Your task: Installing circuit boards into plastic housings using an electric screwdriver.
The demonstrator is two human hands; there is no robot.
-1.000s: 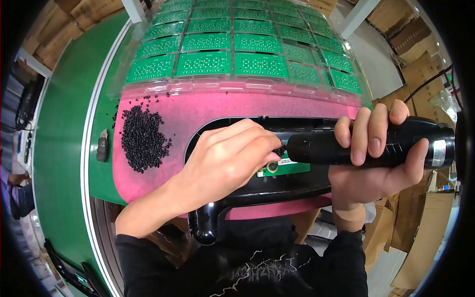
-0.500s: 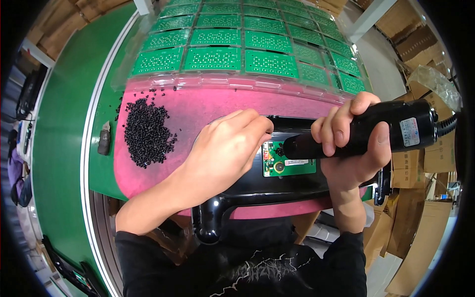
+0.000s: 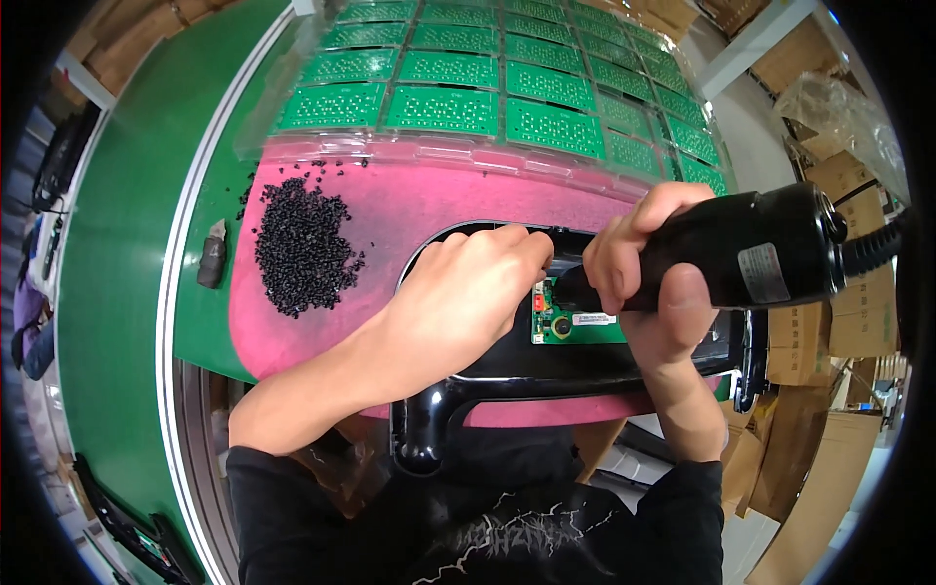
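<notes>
My right hand (image 3: 655,268) is wrapped round a thick black electric screwdriver (image 3: 736,249), its cable leaving at the right end. The tool lies slanted, its narrow end low over a green circuit board (image 3: 595,333) with a round coin cell on it. This board is seated in a glossy black plastic housing (image 3: 546,363). At the board's upper left corner, right by the screwdriver's narrow end, the fingertips of my left hand (image 3: 463,297) are pinched together. Whatever they hold is hidden behind the fingers.
A heap of small black screws (image 3: 304,249) lies left on the pink mat (image 3: 400,195). Beyond it, clear trays hold rows of green circuit boards (image 3: 444,109). A dark wrapped lump (image 3: 212,255) sits on the green tabletop (image 3: 127,244). Cardboard boxes (image 3: 838,322) are stacked at the right.
My left fingertips have moved in to the screwdriver's narrow end, covering the small dark bits seen there on the board. The screwdriver has tilted slightly. The whole view has shifted a little.
</notes>
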